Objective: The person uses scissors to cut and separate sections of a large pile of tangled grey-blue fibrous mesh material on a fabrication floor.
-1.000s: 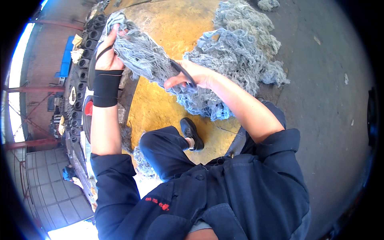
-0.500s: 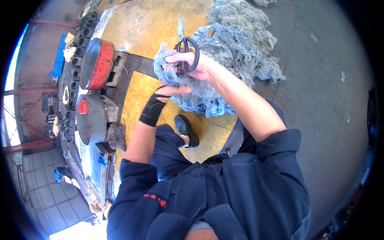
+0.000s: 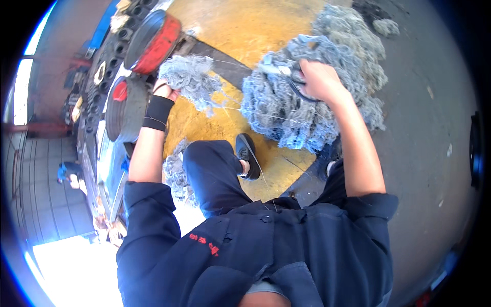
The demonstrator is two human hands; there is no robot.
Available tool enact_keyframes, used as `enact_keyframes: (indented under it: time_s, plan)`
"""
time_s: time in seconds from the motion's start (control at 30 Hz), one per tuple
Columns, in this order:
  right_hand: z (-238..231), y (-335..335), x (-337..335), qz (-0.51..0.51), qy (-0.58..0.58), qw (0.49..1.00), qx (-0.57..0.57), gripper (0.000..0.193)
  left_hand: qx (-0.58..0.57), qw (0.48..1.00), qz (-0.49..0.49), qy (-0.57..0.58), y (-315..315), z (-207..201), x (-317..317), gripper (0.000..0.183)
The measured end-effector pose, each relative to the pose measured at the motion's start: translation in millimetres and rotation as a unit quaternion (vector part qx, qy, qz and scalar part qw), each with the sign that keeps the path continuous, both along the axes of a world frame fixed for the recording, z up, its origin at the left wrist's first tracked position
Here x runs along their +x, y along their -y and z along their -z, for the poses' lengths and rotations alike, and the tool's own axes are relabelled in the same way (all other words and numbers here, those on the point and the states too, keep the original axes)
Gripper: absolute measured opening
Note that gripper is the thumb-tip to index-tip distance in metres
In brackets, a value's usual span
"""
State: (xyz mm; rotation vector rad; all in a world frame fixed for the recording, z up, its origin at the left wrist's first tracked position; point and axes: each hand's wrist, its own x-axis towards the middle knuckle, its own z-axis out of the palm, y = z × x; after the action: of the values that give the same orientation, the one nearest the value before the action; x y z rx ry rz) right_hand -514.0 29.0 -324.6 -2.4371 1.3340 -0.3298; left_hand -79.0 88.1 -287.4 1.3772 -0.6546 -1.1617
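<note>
Blue-grey clump (image 3: 190, 77) in the left hand (image 3: 166, 91), scissors (image 3: 295, 91) in the right hand (image 3: 321, 79)

In the head view, the clump sits in the upper left of the frame, a loose tangle of thread above the yellow floor (image 3: 225, 38). The left hand is closed on its lower-left edge, though the thread hides some of the fingers. Thin strands trail from it toward the big pile (image 3: 307, 123) at upper centre right.

The right hand is wrapped around the dark handles of the scissors, in front of that pile; the blades are too blurred to tell whether they are parted.

The clump should handle as light and very soft — limp, unlikely to break, but quick to snag and shed. A full handful through its dense middle would likely hold best; a pinch at the frayed rim may only draw out single threads.
</note>
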Motion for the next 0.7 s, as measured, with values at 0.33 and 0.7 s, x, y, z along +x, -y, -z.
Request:
enact_keyframes:
  time_s: [0.33,0.7]
  plan:
    - [-18,1,6,0.076,0.082,0.962,0.249,0.056,0.018,0.927,-0.367,0.075,-105,-54,303,0.016]
    - [14,-39,83,-0.033,0.357,0.79,0.498,0.041,0.098,0.526,-0.203,0.82,-343,-312,517,0.027]
